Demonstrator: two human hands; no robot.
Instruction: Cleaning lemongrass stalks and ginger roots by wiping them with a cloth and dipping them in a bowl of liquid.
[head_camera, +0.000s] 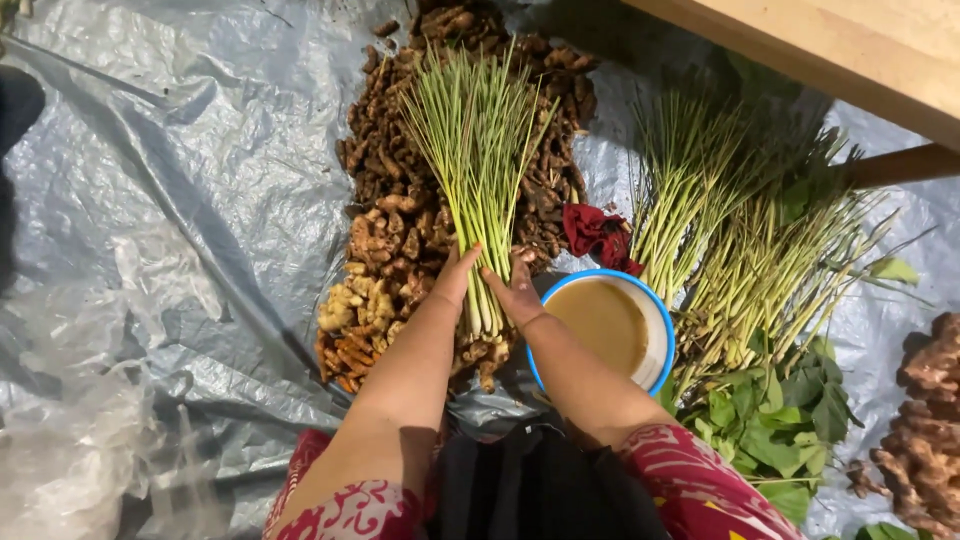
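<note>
On top of the brown ginger-like roots (385, 215) heaped on a grey plastic sheet (200, 180), a fanned lemongrass bundle (475, 150) lies with its pale bases toward the person. Left hand (455, 275) and right hand (515, 290) press against the base from either side, each grip half-spread, cupping the stalks. They look light, stiff and springy, likely to splay unless held at the tight base. No labels or signs show; a round blue-rimmed bowl (655, 320) of tan liquid sits just right.
</note>
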